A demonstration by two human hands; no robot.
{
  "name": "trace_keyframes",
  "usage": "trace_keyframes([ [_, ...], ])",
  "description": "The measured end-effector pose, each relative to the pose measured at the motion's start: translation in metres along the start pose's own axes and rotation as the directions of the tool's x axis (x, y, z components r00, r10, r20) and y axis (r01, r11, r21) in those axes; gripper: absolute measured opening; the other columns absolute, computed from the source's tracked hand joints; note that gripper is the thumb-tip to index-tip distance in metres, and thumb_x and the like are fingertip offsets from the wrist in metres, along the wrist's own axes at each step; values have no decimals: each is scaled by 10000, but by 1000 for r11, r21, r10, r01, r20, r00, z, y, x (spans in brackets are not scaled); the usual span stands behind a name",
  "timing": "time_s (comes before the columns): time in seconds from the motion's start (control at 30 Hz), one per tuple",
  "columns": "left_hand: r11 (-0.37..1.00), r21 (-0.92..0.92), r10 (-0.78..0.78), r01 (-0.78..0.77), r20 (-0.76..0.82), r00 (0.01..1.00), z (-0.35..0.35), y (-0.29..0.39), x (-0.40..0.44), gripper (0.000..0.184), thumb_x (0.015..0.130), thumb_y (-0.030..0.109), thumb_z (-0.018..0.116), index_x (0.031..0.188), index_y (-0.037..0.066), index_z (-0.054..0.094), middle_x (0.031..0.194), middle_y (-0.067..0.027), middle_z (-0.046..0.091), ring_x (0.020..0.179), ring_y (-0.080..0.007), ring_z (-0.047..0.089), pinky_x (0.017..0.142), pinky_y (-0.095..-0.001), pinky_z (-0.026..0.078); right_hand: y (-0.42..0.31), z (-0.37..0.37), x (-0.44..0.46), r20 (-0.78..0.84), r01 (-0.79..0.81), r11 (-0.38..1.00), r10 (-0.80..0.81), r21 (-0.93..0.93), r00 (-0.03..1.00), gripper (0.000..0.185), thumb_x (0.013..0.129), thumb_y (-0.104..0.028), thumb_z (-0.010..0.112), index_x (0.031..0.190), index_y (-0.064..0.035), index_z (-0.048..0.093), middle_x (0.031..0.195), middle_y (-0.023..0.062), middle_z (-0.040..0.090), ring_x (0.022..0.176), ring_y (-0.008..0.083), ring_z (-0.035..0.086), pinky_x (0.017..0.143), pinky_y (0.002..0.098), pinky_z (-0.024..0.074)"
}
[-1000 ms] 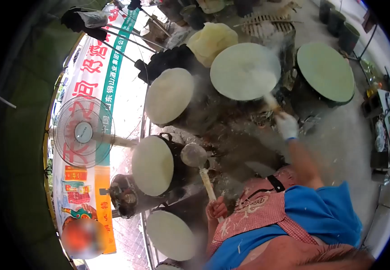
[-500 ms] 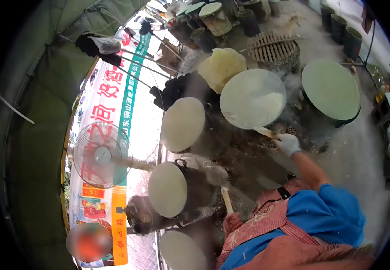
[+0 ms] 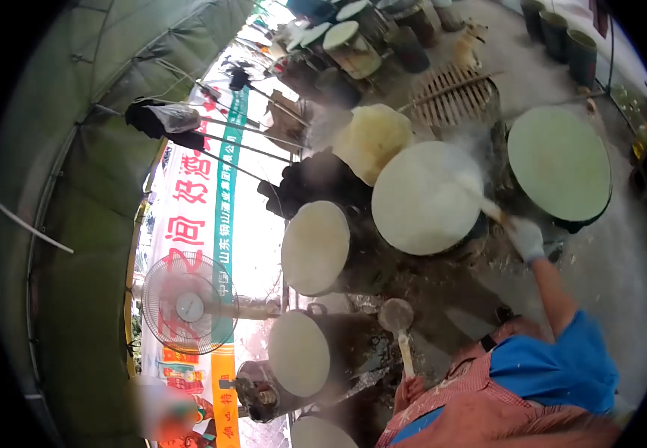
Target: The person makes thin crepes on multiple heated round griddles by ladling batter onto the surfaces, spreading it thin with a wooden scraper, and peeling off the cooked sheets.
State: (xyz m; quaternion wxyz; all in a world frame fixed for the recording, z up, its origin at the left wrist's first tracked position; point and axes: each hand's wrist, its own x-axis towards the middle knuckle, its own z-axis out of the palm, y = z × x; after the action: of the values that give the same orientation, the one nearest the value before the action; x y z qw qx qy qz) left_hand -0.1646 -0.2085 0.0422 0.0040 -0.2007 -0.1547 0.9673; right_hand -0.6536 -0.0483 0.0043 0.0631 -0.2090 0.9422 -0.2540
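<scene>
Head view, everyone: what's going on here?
The gloved right hand holds a tool, blurred at its end, over a steaming, pale-topped round griddle. The left hand holds a ladle by its handle, apart from that griddle. Other pale-topped griddles stand around; a yellowish sheet or stack lies beyond the steaming one.

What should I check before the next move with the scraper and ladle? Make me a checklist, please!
1. Scraper held firmly: ok, the right grip is around its handle.
2. Ladle held: ok, the left grip has its handle.
3. Both grips gloved: not ok, only the right one is.
4. Clear view of the griddle by the scraper: not ok, steam hazes its far right side.
5. Scraper tip touching that griddle: cannot tell, it's blurred.
</scene>
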Motion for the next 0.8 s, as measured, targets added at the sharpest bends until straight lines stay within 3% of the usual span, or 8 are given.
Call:
trace_keyframes([
  [0.03,999,-39,-13,12,-21,1000,4,-2,6,290,951,238,473,696,132,387,533,20,310,411,-98,310,365,-250,298,-29,-17,15,-271,123,967,-60,223,961,310,882,-380,499,875,-119,667,780,138,650,735,368,622,655,473,488],
  [0.2,994,-85,-74,75,17,997,18,-8,46,338,985,217,430,675,103,359,532,27,283,416,-94,300,375,-255,279,-6,32,-8,85,356,920,-347,-164,934,255,820,-398,589,832,-159,677,760,133,646,725,334,623,656,424,490],
  [0.33,998,-62,-9,7,-40,999,23,-18,53,345,990,220,415,671,101,357,531,24,284,416,-95,292,377,-255,280,26,8,42,75,-72,956,52,284,996,346,856,-434,569,983,-139,699,816,132,670,756,324,641,701,403,499],
  [0.37,998,-54,12,-15,-67,998,24,-20,54,347,992,221,411,670,101,356,531,24,285,415,-95,289,377,-255,280,-5,-4,71,-173,133,946,-84,294,981,344,884,-398,531,980,-107,689,892,163,664,807,341,633,716,422,494],
  [0.47,997,-33,61,-66,-126,990,27,-32,53,353,996,224,399,668,100,354,530,22,286,415,-96,283,378,-255,281,-19,43,216,62,164,982,-170,95,983,416,852,-429,515,903,-48,674,968,199,646,891,397,596,760,472,468],
  [0.63,990,101,115,-98,-188,975,30,-17,46,364,1002,228,380,664,98,351,529,19,287,414,-97,272,381,-256,283,-27,43,120,4,-6,770,4,639,1000,360,810,-366,581,952,-54,689,912,179,668,875,380,618,784,411,487],
  [0.77,953,272,229,-136,-348,909,41,-16,30,373,1008,232,365,660,96,349,529,16,289,414,-97,264,382,-256,284,-60,38,69,-29,217,845,-233,488,972,359,760,-345,622,1056,-153,685,973,125,674,908,284,642,834,353,491],
  [0.8,938,317,261,-141,-379,888,46,-17,24,376,1009,233,361,660,95,348,529,16,289,413,-98,261,383,-256,284,-57,4,67,140,-2,867,-78,498,987,374,769,-307,632,1046,-60,679,957,162,683,856,280,661,800,326,507],
])
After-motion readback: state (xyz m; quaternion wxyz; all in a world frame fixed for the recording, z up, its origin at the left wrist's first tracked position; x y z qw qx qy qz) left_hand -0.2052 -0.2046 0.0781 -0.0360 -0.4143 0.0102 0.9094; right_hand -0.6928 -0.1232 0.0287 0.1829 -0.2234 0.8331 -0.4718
